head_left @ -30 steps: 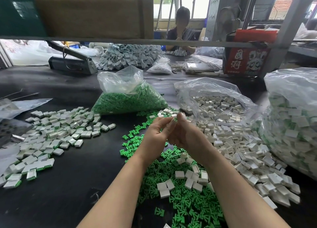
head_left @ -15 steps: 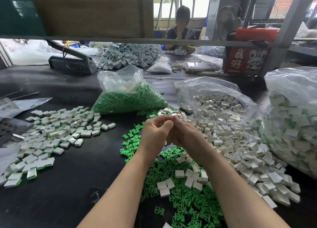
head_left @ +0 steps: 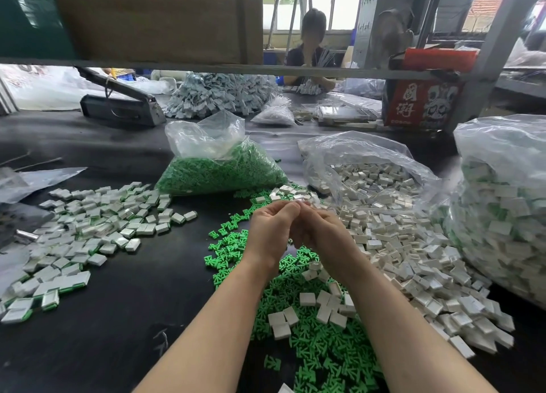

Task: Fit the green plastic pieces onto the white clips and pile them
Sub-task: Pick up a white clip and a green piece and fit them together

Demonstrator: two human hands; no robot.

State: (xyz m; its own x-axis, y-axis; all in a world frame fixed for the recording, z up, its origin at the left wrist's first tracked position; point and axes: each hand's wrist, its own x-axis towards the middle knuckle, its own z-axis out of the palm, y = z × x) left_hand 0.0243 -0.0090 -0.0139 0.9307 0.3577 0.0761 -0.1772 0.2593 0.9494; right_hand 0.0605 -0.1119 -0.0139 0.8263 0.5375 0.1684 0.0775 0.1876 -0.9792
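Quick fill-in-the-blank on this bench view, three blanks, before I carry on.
1. The finished pile lies to the person's ____.
2. The bag behind the hands and left of the white clip bag holds ____ pieces.
3. Loose white clips spread on the ____ side of the bench.

Missing: left; green; right

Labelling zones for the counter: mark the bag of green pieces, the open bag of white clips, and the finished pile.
bag of green pieces (head_left: 218, 174), head view, green mass low in the bag
open bag of white clips (head_left: 375, 177), head view, clips inside the mouth
finished pile (head_left: 97, 224), head view, middle of the spread
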